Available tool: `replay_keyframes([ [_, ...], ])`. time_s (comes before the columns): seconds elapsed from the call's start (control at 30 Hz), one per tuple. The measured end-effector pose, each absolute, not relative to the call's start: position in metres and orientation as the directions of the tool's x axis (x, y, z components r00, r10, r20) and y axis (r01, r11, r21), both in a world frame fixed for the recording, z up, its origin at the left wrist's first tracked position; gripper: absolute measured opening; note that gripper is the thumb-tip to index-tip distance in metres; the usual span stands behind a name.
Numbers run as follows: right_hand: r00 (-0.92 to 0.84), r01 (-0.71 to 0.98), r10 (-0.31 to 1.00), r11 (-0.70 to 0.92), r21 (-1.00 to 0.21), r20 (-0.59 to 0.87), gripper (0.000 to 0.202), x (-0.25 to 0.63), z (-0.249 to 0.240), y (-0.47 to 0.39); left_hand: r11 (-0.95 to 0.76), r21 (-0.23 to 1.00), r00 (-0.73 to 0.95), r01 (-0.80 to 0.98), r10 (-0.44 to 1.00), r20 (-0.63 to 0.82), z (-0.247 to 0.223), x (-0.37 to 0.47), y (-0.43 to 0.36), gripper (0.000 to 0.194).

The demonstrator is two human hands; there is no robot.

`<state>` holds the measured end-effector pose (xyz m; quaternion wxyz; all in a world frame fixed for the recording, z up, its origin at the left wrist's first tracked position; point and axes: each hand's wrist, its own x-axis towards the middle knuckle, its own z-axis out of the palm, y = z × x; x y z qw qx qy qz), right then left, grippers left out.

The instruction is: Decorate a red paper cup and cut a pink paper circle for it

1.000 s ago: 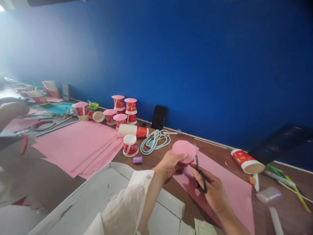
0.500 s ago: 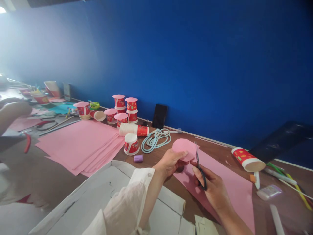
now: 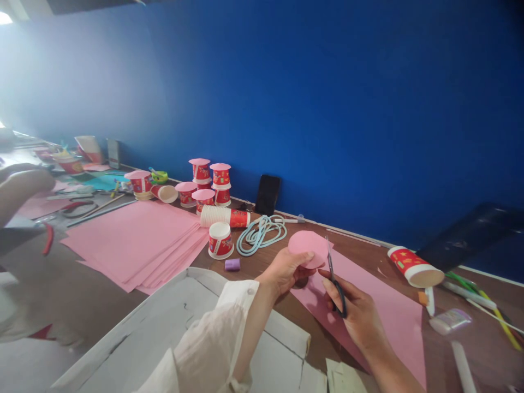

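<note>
My left hand (image 3: 286,268) pinches a round pink paper disc (image 3: 307,248) by its lower edge, thumb on top. In my right hand (image 3: 356,308) is a pair of scissors (image 3: 338,289) with dark handles. Their blades point up and lie at the right rim of the disc; whether they are parted is hard to make out. Beneath both hands a large pink sheet (image 3: 393,322) lies on the brown table. Left of my left hand are a coil of pale blue cord (image 3: 262,234), a small purple cap (image 3: 232,265) and an upside-down red paper cup (image 3: 220,240).
Several red cups topped with pink discs (image 3: 199,162) stand by the blue wall, near a leaning phone (image 3: 267,194). A stack of pink paper (image 3: 135,240) lies left. Another person's arm (image 3: 27,188) reaches in at far left. A tipped cup (image 3: 413,266) lies right.
The disc has turned very slightly in my left hand at the scissors. Otherwise my hands and the things on the table stay almost where they were.
</note>
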<state>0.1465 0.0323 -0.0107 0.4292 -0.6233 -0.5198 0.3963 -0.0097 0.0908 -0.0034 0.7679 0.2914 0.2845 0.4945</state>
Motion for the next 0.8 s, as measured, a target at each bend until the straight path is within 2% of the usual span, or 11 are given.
replay_keyframes([
  [0.8, 0.143, 0.327, 0.989, -0.078, -0.942, -0.033, 0.064, 0.149, -0.014, 0.034, 0.311, 0.721, 0.320, -0.619, 0.939, -0.130, -0.015, -0.009, 0.099, 0.038],
])
